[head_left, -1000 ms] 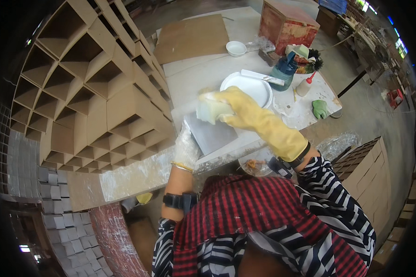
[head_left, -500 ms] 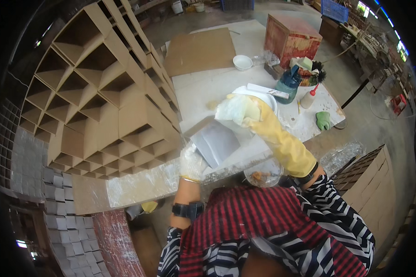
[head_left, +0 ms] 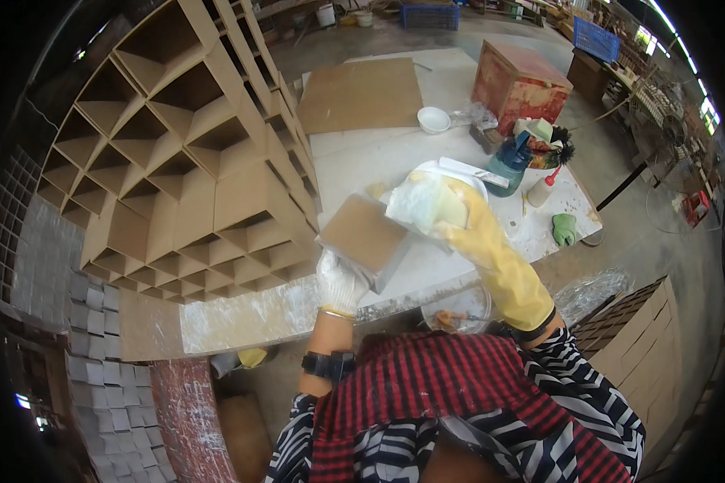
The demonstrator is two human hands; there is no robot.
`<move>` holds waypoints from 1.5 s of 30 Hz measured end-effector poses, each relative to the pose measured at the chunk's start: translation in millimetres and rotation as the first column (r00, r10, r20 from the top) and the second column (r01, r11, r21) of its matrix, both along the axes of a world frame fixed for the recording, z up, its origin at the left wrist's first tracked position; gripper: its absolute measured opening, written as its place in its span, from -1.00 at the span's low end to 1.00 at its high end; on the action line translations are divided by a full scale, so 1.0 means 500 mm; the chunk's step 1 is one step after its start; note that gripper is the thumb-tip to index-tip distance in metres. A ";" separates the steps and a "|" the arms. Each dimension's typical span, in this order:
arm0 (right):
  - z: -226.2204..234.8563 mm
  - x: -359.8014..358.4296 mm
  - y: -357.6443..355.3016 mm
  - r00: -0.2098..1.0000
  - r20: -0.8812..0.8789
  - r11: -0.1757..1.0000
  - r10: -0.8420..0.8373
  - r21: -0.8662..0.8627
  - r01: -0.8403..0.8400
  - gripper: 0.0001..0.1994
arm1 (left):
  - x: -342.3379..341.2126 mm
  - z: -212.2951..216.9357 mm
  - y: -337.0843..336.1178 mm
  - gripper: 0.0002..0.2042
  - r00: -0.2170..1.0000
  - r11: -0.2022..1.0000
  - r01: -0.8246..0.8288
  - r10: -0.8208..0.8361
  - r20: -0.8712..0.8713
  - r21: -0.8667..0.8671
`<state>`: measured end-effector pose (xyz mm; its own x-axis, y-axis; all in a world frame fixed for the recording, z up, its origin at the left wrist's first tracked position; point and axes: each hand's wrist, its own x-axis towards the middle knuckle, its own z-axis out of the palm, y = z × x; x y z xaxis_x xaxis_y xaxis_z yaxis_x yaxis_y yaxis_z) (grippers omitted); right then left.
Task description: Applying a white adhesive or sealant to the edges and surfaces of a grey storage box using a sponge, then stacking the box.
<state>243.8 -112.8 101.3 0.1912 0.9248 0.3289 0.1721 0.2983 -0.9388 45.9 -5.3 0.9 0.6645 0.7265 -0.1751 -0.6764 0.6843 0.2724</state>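
Observation:
My left hand (head_left: 337,283), in a white knit glove, is closed on the near left edge of a small square box (head_left: 368,230). Its upper face is brown, its sides are grey, and it is tilted above the white worktable (head_left: 342,167). A yellow rubber glove covers my right hand (head_left: 477,233), whose fingers are wrapped round a thick pale pad (head_left: 424,204), like a sponge or folded cloth. The pad is close to the box's far right corner; whether they touch I cannot tell. Partly behind my right hand is a white dish (head_left: 477,182) with a white strip across it.
Stacked brown cardboard compartments (head_left: 185,161) tower on the left. Across the table lie a cardboard sheet (head_left: 361,95), a white bowl (head_left: 433,120), a red-stained box (head_left: 522,84), a teal jug (head_left: 508,165), a red-tipped bottle (head_left: 542,189) and a green glove (head_left: 564,229).
The box has turned in my left hand: its brown face now shows on top where a grey one showed before. The pad has shifted slightly right and down.

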 end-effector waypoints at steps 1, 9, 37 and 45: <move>0.016 -0.006 -0.004 1.000 0.000 1.000 0.002 -0.004 -0.002 -0.34 | 0.003 0.003 0.002 -0.51 0.999 1.000 -0.022 0.022 -0.036 -0.011; -0.005 -0.064 0.035 0.619 0.783 0.978 0.057 0.080 -0.192 -0.48 | 0.034 -0.045 0.028 -0.39 0.930 0.833 0.063 0.150 -0.334 0.550; 0.000 0.024 0.112 0.670 0.739 0.997 -0.065 0.080 0.008 -0.53 | 0.043 0.025 -0.019 -0.40 0.893 0.971 0.057 0.055 -0.446 0.232; 0.022 -0.075 0.041 0.492 0.827 0.853 0.272 0.029 -0.521 -0.37 | -0.026 -0.207 0.079 -0.46 0.821 0.049 0.442 0.382 -0.426 0.896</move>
<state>206.2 -92.0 112.3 -0.6169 0.6947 0.3700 0.5844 0.7192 -0.3758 32.6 34.3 -102.7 0.8026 0.4510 0.3904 -0.1538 -0.4759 0.8660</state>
